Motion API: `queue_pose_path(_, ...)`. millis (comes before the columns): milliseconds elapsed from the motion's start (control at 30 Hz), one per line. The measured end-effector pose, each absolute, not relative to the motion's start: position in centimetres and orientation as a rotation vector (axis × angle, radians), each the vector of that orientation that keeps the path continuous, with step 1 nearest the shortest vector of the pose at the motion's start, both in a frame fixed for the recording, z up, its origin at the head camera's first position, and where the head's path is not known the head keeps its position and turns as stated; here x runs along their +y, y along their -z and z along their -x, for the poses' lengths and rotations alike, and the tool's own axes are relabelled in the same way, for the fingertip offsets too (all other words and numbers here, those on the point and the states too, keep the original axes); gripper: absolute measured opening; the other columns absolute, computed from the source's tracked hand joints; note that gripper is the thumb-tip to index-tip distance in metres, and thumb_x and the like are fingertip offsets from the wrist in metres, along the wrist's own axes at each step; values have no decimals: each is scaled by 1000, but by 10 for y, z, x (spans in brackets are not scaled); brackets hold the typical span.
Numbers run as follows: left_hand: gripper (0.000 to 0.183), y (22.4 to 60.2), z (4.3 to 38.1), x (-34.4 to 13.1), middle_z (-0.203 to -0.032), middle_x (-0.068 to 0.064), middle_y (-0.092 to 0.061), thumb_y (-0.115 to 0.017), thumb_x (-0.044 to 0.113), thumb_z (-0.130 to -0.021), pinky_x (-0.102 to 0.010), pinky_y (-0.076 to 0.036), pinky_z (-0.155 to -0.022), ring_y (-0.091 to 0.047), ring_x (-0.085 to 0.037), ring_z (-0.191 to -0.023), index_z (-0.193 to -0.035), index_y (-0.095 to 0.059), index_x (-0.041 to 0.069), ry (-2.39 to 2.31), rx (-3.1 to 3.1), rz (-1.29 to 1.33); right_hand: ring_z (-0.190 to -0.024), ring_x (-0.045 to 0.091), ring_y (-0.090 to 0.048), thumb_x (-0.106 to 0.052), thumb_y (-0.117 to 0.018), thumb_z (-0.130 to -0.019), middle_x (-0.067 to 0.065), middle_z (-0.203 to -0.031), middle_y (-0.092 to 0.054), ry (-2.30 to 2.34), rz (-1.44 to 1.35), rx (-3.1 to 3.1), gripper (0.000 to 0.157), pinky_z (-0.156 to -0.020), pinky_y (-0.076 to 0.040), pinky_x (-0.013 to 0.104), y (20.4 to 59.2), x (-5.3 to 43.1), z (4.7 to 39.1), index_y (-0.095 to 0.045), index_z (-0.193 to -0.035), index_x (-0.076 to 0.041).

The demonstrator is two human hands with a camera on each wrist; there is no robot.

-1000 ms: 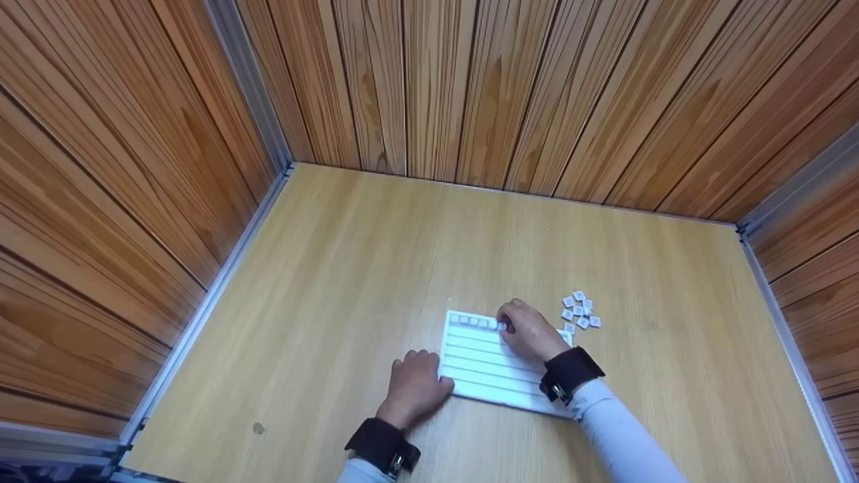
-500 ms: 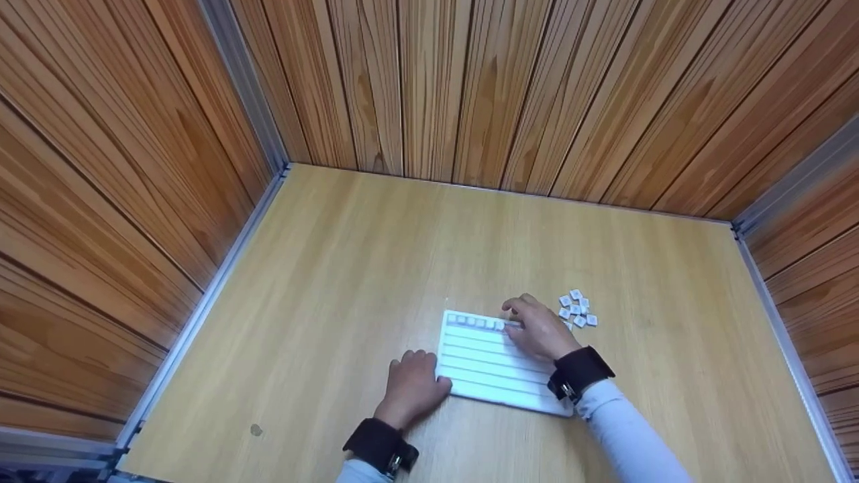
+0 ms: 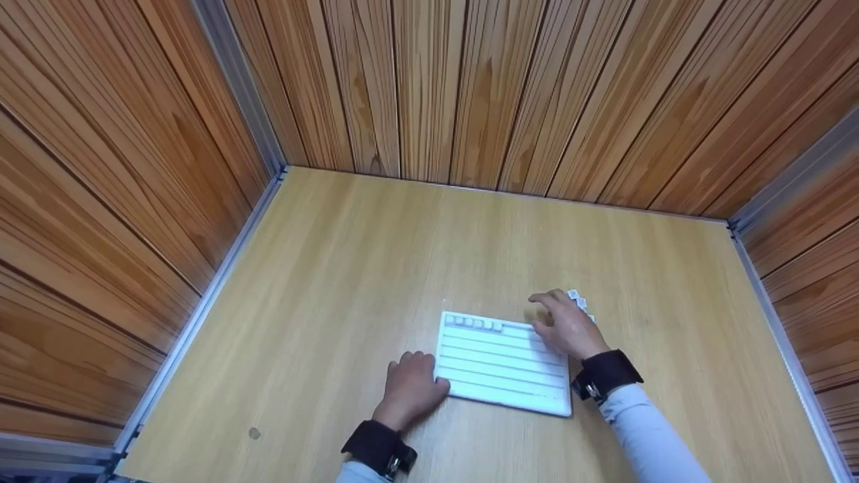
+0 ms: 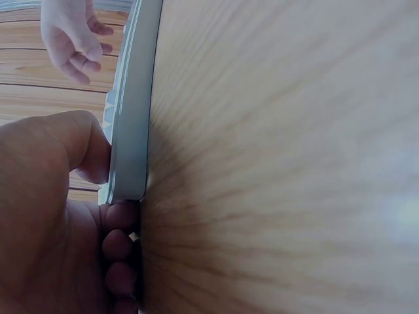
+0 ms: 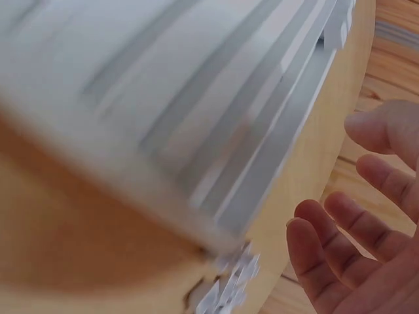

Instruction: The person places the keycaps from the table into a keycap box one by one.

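A white board with raised rows lies flat on the table. Small white square tiles sit side by side in its far row, from the left end to about the middle. My left hand grips the board's near left corner; in the left wrist view the thumb rests against its face and the other fingers curl at its edge. Past the board's far right corner, my right hand holds nothing, its fingers loosely bent and spread. Loose tiles lie behind it, partly hidden, and show blurred in the right wrist view.
Wooden plank walls enclose the table at the back and both sides, with metal framing along its edges. A small dark spot marks the tabletop at the lower left.
My right hand has let go of a tile at the end of the far row and moved right toward the loose tiles, now covering some. My left hand stays at the board's corner.
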State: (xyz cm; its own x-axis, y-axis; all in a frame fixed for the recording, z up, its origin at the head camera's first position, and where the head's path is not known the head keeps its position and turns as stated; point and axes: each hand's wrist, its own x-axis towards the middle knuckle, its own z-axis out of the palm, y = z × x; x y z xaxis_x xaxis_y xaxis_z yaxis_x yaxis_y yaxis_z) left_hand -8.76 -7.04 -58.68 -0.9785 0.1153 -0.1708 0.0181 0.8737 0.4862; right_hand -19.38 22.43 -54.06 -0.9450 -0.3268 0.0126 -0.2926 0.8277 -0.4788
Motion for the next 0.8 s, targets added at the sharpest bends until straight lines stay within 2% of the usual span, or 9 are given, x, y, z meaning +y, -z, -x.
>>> queue_pose_path(400,22,589,87,-68,-77,-1,-48,-62,30,-82,-41,-35,-72,-42,-22,-77,-85,-60,9,-681,2873,-109,-110,39,-61,-10,-73,-88,23,-123,-59,716,393,3039,45,-92,-48,55,542,268,195,-62,-131,-2)
queue_pose_path(633,25,588,89,-69,-80,-1,-48,-61,32,-82,-41,-35,-73,-41,-22,-79,-91,-62,8,-699,2829,-92,-107,39,-59,-9,-71,-88,24,-122,-57,668,352,3029,46,-90,-47,57,544,287,194,-61,-132,-1)
queue_pose_path(800,24,588,89,-69,-80,0,-48,-61,31,-82,-40,-35,-73,-41,-22,-79,-90,-62,9,-705,2828,-97,-102,41,-59,-6,-71,-86,25,-117,-57,612,338,3062,40,-84,-48,56,548,298,194,-64,-124,1)
